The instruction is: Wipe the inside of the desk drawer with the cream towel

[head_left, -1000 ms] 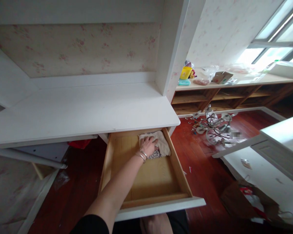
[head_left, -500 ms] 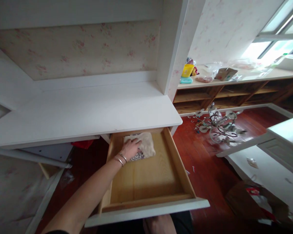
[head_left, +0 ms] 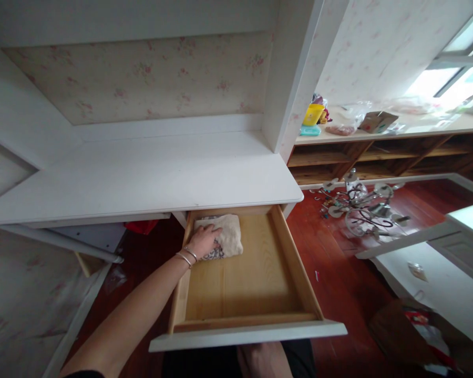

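Observation:
My left hand (head_left: 205,240), with two bangles at the wrist, presses on a folded cloth (head_left: 230,233) inside a pulled-out wooden drawer (head_left: 256,283). The cloth is beige with a dark-patterned part under the palm, and it lies in the far left corner of the drawer floor. My fingers are bent over its top. Below the white drawer front (head_left: 248,336), at the bottom edge of the view, is my right hand (head_left: 264,359); its fingers are hidden under the drawer.
Above the drawer is a white desktop (head_left: 173,173) with a side panel. On the red floor to the right lies a chandelier (head_left: 364,207). A low shelf unit (head_left: 378,144) holds a yellow container (head_left: 312,114) and plastic bags. White furniture (head_left: 465,236) and a cardboard box (head_left: 394,325) stand at right.
My left hand has slid the cloth leftward across the drawer floor, closer to the left wall. The view has turned slightly left. My right hand stays below the drawer front.

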Demonstrator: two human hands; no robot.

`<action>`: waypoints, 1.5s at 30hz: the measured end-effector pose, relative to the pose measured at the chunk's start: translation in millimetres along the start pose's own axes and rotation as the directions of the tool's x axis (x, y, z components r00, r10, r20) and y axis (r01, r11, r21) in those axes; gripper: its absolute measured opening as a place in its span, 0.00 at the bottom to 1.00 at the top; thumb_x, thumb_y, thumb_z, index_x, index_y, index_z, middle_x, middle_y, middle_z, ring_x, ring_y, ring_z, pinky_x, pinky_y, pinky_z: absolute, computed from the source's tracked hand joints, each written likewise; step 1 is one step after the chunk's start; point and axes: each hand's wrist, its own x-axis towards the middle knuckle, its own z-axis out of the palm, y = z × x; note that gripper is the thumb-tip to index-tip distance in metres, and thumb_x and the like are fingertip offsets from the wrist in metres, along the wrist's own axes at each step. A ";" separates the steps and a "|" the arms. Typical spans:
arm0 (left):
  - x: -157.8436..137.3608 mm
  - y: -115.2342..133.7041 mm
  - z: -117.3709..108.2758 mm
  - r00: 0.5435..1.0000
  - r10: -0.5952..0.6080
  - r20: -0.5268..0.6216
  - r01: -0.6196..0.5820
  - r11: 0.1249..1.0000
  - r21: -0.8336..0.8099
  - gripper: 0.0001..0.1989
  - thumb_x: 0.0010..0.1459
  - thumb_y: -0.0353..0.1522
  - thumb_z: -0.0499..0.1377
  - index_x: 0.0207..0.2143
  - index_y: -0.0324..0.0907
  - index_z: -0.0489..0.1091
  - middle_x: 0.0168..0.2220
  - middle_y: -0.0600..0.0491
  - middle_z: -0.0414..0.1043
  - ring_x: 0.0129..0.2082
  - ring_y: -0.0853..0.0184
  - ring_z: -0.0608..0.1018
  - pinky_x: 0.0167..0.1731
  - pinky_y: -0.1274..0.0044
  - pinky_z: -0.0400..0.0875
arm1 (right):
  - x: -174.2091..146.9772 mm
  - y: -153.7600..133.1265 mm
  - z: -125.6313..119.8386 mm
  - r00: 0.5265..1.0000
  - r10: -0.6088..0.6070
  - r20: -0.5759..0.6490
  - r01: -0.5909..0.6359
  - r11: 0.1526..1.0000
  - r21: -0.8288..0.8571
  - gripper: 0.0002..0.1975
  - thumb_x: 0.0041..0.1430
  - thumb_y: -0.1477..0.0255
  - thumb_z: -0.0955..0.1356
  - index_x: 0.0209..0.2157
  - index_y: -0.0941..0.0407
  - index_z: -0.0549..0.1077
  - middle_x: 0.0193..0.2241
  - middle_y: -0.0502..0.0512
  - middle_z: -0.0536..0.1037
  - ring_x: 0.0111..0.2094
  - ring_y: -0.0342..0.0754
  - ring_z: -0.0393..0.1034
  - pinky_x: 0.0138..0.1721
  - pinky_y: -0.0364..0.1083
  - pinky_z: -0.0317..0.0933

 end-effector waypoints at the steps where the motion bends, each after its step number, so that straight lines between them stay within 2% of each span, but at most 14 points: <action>1: -6.8 4.4 -0.1 1.000 0.002 -0.004 -0.002 1.000 0.015 0.29 0.57 0.39 0.60 0.61 0.49 0.62 0.59 0.46 0.64 0.56 0.51 0.68 0.55 0.63 0.62 | -0.4 0.2 0.7 1.000 0.001 -0.001 -0.001 1.000 0.005 0.11 0.55 0.76 0.66 0.36 0.51 0.79 0.37 0.55 0.82 0.36 0.54 0.76 0.39 0.47 0.66; 5: -43.1 23.2 6.6 1.000 0.017 0.007 -0.018 0.998 0.063 0.28 0.56 0.41 0.60 0.59 0.50 0.62 0.54 0.45 0.65 0.51 0.49 0.70 0.48 0.61 0.66 | -1.2 1.6 7.9 0.999 -0.019 -0.040 0.018 1.000 -0.019 0.12 0.54 0.77 0.66 0.38 0.51 0.79 0.37 0.55 0.82 0.38 0.56 0.76 0.40 0.48 0.66; 11: -105.5 47.1 24.5 0.986 0.074 0.147 -0.080 0.996 0.037 0.26 0.52 0.36 0.63 0.55 0.50 0.66 0.56 0.46 0.64 0.51 0.47 0.69 0.44 0.60 0.68 | -1.6 3.5 12.3 0.993 -0.085 -0.083 0.077 0.992 -0.096 0.11 0.54 0.76 0.66 0.38 0.51 0.77 0.36 0.56 0.82 0.36 0.57 0.76 0.39 0.50 0.66; 15: -124.7 53.9 23.6 0.984 0.091 0.152 -0.093 0.996 0.004 0.25 0.53 0.33 0.62 0.54 0.50 0.66 0.56 0.46 0.64 0.51 0.48 0.69 0.45 0.60 0.67 | 0.2 3.8 7.6 0.981 -0.146 -0.126 0.132 0.985 -0.110 0.11 0.53 0.77 0.65 0.37 0.52 0.76 0.35 0.56 0.81 0.34 0.57 0.76 0.36 0.49 0.66; 18: -118.8 52.4 16.5 0.973 0.111 0.204 -0.112 0.994 -0.006 0.25 0.50 0.38 0.65 0.51 0.49 0.68 0.55 0.46 0.65 0.50 0.47 0.70 0.46 0.59 0.67 | 1.7 2.9 1.8 0.979 -0.171 -0.115 0.161 0.983 -0.094 0.12 0.53 0.79 0.64 0.35 0.52 0.75 0.33 0.55 0.81 0.32 0.55 0.76 0.34 0.48 0.65; 20: -110.3 51.4 13.8 0.965 0.125 0.229 -0.133 0.991 0.020 0.27 0.46 0.40 0.68 0.50 0.48 0.68 0.55 0.45 0.64 0.50 0.46 0.71 0.46 0.58 0.67 | 1.9 2.6 -0.9 0.979 -0.168 -0.115 0.161 0.984 -0.073 0.13 0.55 0.78 0.63 0.38 0.52 0.75 0.35 0.55 0.81 0.34 0.55 0.76 0.35 0.48 0.65; 25: -93.3 60.7 15.3 0.959 0.208 0.191 -0.229 0.969 0.094 0.33 0.44 0.40 0.70 0.53 0.48 0.65 0.54 0.45 0.63 0.49 0.49 0.71 0.47 0.60 0.68 | 0.6 4.2 3.1 0.982 -0.142 -0.128 0.135 0.989 -0.062 0.12 0.54 0.77 0.65 0.38 0.51 0.76 0.36 0.55 0.81 0.35 0.56 0.76 0.36 0.49 0.65; 30: -76.4 97.1 14.8 0.951 0.296 0.085 -0.302 0.951 0.061 0.31 0.48 0.47 0.67 0.51 0.44 0.66 0.53 0.45 0.64 0.49 0.50 0.70 0.43 0.64 0.71 | 0.7 2.9 4.3 0.987 -0.118 -0.107 0.116 0.993 -0.023 0.13 0.55 0.77 0.64 0.39 0.52 0.76 0.37 0.56 0.81 0.36 0.55 0.75 0.39 0.48 0.65; 33: -60.0 134.1 16.0 0.943 0.332 0.023 -0.333 0.941 0.067 0.30 0.50 0.49 0.65 0.50 0.42 0.67 0.52 0.44 0.64 0.50 0.50 0.68 0.40 0.65 0.72 | 1.7 1.3 2.2 0.991 -0.102 -0.091 0.102 0.995 -0.002 0.13 0.55 0.77 0.64 0.40 0.53 0.77 0.38 0.57 0.81 0.38 0.55 0.75 0.41 0.48 0.65; 38: -34.5 193.1 22.2 0.908 0.419 0.013 -0.418 0.903 0.102 0.31 0.48 0.48 0.66 0.48 0.38 0.68 0.49 0.43 0.66 0.48 0.52 0.69 0.34 0.69 0.71 | 1.7 1.9 3.8 0.996 -0.074 -0.040 0.075 0.997 0.004 0.13 0.56 0.75 0.65 0.40 0.53 0.78 0.38 0.57 0.82 0.37 0.55 0.75 0.43 0.48 0.65; 41: -29.0 204.8 27.5 0.915 0.402 -0.001 -0.399 0.907 0.135 0.32 0.47 0.48 0.67 0.48 0.36 0.69 0.48 0.42 0.66 0.46 0.53 0.69 0.32 0.71 0.70 | 1.8 2.7 7.4 0.997 -0.047 -0.061 0.049 0.999 0.023 0.13 0.56 0.75 0.66 0.42 0.53 0.79 0.40 0.58 0.81 0.36 0.52 0.75 0.44 0.47 0.65; 45: -25.1 194.1 31.4 0.917 0.397 -0.050 -0.385 0.909 0.158 0.33 0.49 0.51 0.65 0.50 0.39 0.67 0.48 0.43 0.65 0.46 0.54 0.68 0.31 0.72 0.68 | 4.4 2.2 14.5 0.999 -0.038 -0.030 0.039 0.999 0.020 0.14 0.54 0.76 0.67 0.41 0.53 0.80 0.39 0.57 0.82 0.37 0.54 0.76 0.42 0.47 0.67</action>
